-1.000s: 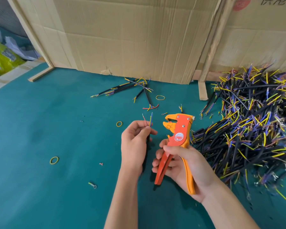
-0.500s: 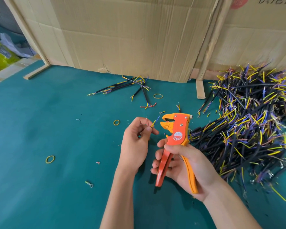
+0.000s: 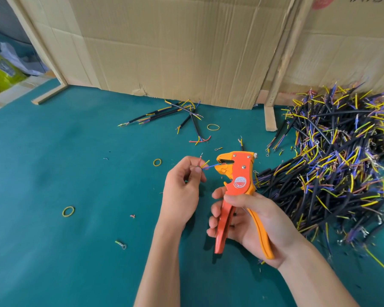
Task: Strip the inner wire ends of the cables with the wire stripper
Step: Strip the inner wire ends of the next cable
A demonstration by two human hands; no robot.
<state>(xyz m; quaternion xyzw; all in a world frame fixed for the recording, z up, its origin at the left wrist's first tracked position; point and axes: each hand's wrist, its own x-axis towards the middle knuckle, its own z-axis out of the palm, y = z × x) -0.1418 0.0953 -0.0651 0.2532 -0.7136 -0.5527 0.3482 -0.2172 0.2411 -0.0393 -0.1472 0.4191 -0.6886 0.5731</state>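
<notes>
While the left hand (image 3: 182,187) pinched the cable (image 3: 203,166) above the table's (image 3: 53,173) middle, its blue wire (image 3: 211,166) entering the stripper (image 3: 237,173) gripped by the right hand (image 3: 251,222), a slow, steady squeeze seemed wisest.

Looks like a small makeshift workshop bench: teal mat (image 3: 53,162) on the table, flattened cardboard sheets (image 3: 175,45) propped up as a back wall, and a huge heap of cut cables (image 3: 341,162) waiting alongside.
</notes>
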